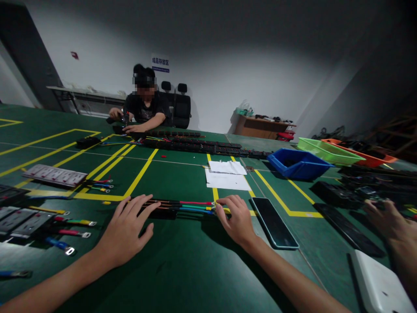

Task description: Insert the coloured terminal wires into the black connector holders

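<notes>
Black strip [165, 213], one: lying on the tabletop [182, 267], long axis running crosswise from left hand [130, 226] to right hand [237, 219]. Left: spreading loosely over the strip's body, sitting nearer. Right: curling at the coloured wires' [197, 208] tips; whether pinching, cannot tell.

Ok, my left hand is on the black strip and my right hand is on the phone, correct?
No: the head view shows your right hand at the ends of the coloured wires, beside the phone; your left hand is on the black strip.
</notes>
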Motion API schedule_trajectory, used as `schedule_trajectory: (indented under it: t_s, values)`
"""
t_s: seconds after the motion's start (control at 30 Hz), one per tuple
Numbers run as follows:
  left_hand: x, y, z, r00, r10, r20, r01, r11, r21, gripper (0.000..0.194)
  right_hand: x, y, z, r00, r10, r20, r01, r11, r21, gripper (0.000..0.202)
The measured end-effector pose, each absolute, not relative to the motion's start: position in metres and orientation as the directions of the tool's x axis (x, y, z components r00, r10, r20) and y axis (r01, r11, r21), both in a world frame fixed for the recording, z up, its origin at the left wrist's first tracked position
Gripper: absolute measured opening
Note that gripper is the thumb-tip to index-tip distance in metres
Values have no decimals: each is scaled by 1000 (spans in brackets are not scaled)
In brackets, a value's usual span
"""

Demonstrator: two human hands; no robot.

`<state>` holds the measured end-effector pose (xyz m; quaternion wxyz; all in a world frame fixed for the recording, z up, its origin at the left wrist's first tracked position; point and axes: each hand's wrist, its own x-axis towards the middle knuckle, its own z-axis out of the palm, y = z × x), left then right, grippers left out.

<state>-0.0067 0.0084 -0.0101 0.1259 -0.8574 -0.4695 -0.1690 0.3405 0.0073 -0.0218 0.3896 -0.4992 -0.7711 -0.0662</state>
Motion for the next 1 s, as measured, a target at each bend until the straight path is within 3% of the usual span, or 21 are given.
schedule_trajectory:
  t_s: [0.23, 0.53, 0.7, 0.77, 0.9, 1.0]
  values:
    - [-5, 9, -10, 512, 745, 427, 840, -539, -67, 51, 342, 9, -24, -237, 695, 679, 738, 583, -340, 19]
    - [-5, 8, -9, 510, 746, 428, 840, -539, -63, 51, 341, 7, -23, -323, 776, 542, 752, 558, -350, 69]
    - [-4, 9, -9, 508, 748, 428, 842, -537, -62, 51, 340, 6, -24, -350, 788, 506, 780, 544, -309, 82]
    - [-4, 9, -9, 506, 747, 430, 842, -536, -60, 51, 339, 6, -23, -335, 788, 517, 786, 536, -308, 75]
    - [-3, 9, -8, 506, 747, 431, 842, -536, -59, 50, 340, 7, -23, -226, 748, 624, 775, 526, -350, 33]
    - [-4, 8, -8, 499, 749, 435, 843, -535, -46, 50, 341, 8, -24, -155, 704, 693, 779, 519, -353, 17]
